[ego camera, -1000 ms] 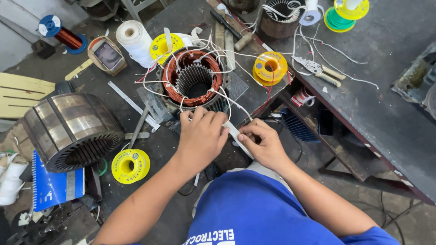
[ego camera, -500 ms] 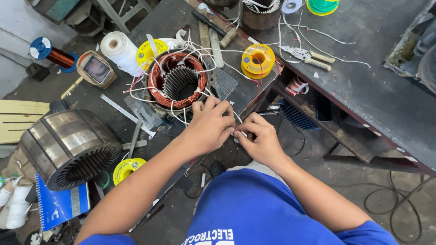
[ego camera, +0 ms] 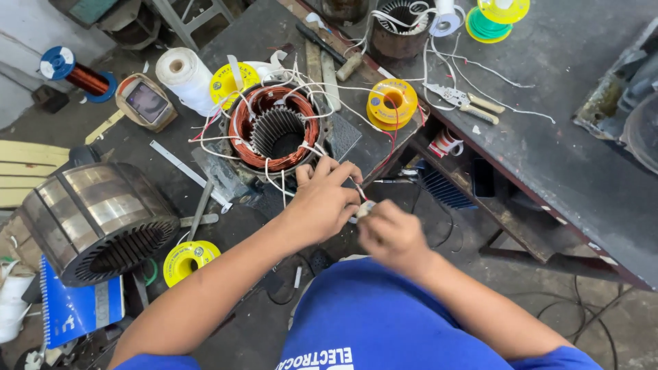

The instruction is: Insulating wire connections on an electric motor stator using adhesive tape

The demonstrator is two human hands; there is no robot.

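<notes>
A motor stator [ego camera: 274, 130] with copper windings and several white lead wires sits on the dark workbench [ego camera: 548, 137]. My left hand [ego camera: 322, 202] is at the stator's near edge, fingers pinched on a white lead wire [ego camera: 353, 185]. My right hand [ego camera: 391, 233] meets it just to the right, closed around a small pale piece [ego camera: 364, 209] at the end of that wire. Both hands touch at the fingertips. What exactly the pale piece is cannot be made out.
A large bare steel stator core [ego camera: 96, 219] stands at the left. Yellow spools [ego camera: 392, 103] [ego camera: 188, 260], a white thread roll [ego camera: 181, 75], a copper wire reel [ego camera: 79, 74], pliers [ego camera: 459, 99], a meter [ego camera: 145, 103] and a blue notebook [ego camera: 75, 308] lie around.
My hands have drawn closer together at the stator's near edge, and my right hand has closed tighter over the wire end. The view has shifted slightly.
</notes>
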